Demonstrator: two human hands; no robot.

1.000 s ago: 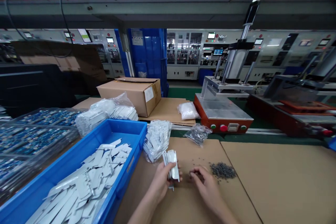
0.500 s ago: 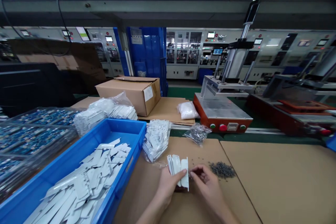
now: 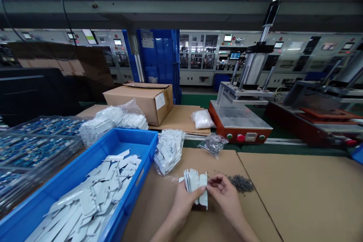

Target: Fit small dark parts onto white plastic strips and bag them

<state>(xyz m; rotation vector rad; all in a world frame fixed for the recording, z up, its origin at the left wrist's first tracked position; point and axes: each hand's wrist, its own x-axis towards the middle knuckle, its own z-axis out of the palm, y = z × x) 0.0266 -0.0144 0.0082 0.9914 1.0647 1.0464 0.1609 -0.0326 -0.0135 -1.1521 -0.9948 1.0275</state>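
Note:
Several white plastic pieces [image 3: 193,181] stand fanned together in my left hand [image 3: 183,201], whose thumb presses across the front one. That front piece [image 3: 203,193] sits a little apart on the right side. My right hand [image 3: 225,196] is at its right edge, thumb and forefinger pinched together; whatever is between those fingertips is too small to make out. Just beyond the right hand lies a pile of small dark grey parts [image 3: 241,183] on the cardboard. A clear bag of similar white pieces [image 3: 169,149] lies past my left hand.
To the left stands a long blue bin [image 3: 144,166] with loose white pieces. Trays of blue circuit boards [image 3: 42,140] are farther left. A press [image 3: 241,117] with buttons, a bag of grey parts [image 3: 213,144], a white bag [image 3: 203,118] and a cardboard box [image 3: 141,102] stand behind.
Both hands have shifted slightly, the left one a little to the right with the white pieces. My right fingertips have come up against the front piece's edge.

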